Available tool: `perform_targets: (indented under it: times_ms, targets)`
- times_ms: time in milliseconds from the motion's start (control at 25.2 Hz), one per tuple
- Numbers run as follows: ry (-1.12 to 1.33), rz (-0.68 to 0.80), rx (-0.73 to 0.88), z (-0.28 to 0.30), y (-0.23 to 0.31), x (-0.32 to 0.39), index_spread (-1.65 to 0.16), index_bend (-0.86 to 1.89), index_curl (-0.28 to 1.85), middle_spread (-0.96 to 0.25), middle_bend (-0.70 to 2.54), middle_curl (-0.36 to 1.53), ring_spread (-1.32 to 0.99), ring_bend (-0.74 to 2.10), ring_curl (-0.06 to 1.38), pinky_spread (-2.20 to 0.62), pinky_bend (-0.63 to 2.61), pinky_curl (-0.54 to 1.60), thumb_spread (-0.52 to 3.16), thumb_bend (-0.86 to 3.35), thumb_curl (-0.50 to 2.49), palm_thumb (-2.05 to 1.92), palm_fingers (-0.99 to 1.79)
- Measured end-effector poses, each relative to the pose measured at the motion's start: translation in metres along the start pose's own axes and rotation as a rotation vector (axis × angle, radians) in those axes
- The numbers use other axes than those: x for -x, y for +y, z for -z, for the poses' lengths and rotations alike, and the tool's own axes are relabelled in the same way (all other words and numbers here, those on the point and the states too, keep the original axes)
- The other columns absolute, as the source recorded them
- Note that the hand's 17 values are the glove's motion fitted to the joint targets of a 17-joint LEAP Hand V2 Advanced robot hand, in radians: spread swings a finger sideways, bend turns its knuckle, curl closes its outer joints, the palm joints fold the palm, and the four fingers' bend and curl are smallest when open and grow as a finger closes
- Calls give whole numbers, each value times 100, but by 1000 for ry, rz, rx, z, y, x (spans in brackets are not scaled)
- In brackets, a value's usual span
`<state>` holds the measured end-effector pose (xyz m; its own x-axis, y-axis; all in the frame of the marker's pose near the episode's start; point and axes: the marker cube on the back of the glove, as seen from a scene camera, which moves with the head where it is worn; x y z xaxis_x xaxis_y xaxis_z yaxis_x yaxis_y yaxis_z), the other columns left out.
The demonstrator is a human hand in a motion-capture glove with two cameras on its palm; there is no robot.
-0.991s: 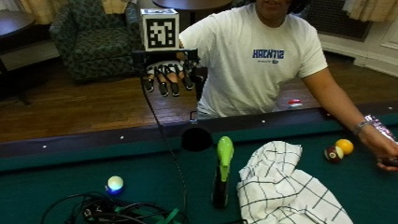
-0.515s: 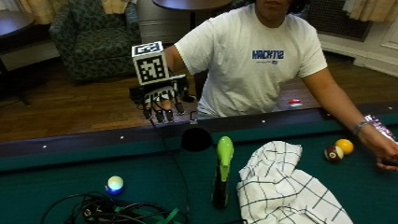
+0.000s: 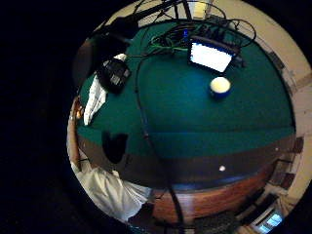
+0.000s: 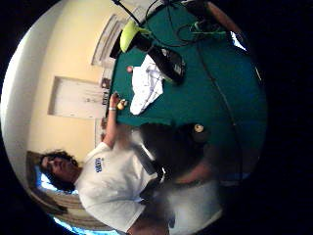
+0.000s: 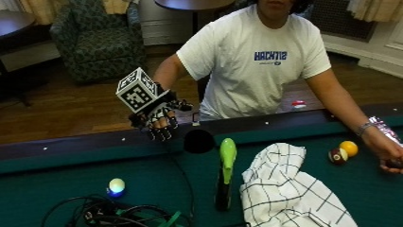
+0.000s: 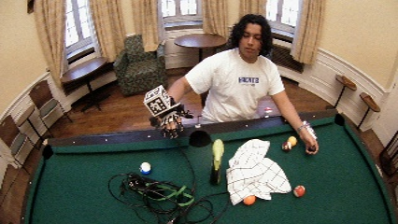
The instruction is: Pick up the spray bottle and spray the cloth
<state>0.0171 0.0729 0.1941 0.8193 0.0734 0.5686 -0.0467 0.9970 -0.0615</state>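
Observation:
The spray bottle (image 5: 224, 175) stands upright on the green felt, with a dark body and a lime-green head; it also shows in the wide view (image 6: 216, 161) and the thumb side palm view (image 4: 146, 44). A white checked cloth (image 5: 291, 191) lies crumpled just beside it, on the side of the person's bare hand (image 5: 391, 158). My gloved right hand (image 5: 157, 120) hovers over the table's far rail, apart from the bottle and to its left in the outside view. Its fingers hang down, relaxed, and hold nothing.
A dark side pocket (image 5: 199, 141) lies in the rail between hand and bottle. A blue-and-white ball (image 5: 116, 186) and a tangle of cables (image 5: 119, 215) lie at the near left. Two billiard balls (image 5: 343, 151) sit by the person's bare hand at the right.
My gloved hand has come down from chest height to just above the rail, drifting slightly left in the outside view. Bottle and cloth have not moved.

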Motion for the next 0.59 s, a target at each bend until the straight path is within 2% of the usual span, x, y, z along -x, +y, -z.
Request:
perform_targets:
  times_ms: [317,595]
  targets:
    - [-254,8,-14,-34,-11,16,-42,12,21,-11,22,31,-10,42,27,21,37,30,106,2,27,44,47]
    - [-338,14,-18,-67,-41,36,-41,12,21,-11,23,32,-10,42,29,21,37,31,106,5,31,59,49]
